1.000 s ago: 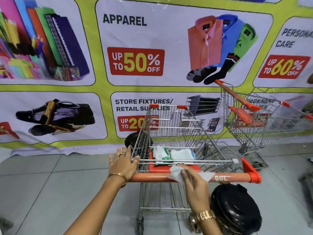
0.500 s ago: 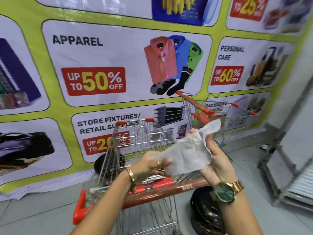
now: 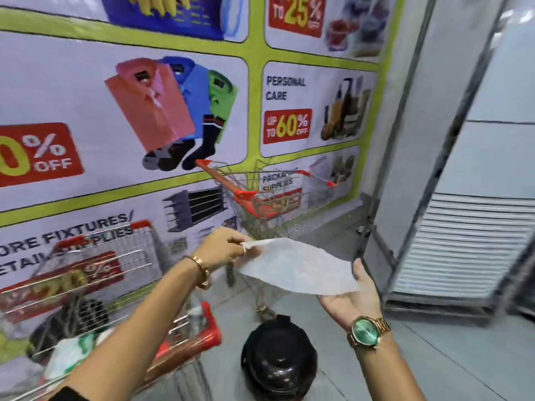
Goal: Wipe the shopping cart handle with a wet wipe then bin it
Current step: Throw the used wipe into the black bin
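Observation:
A white wet wipe is stretched out flat in the air between my two hands. My left hand pinches its left corner with fingertips. My right hand is palm up under its right edge, and the wipe rests on the fingers. The shopping cart stands low on the left, with its orange handle below my left forearm. A black round bin with a closed lid sits on the floor directly below the wipe.
A second wire cart with red trim stands against the banner wall behind my hands. A grey metal shutter and frame close off the right side. A wipes packet lies in the near cart. Grey tiled floor lies right of the bin.
Both hands left the cart handle, lifted the wipe and spread it flat. My view swung to the right, so the cart now sits at lower left and the bin below the hands.

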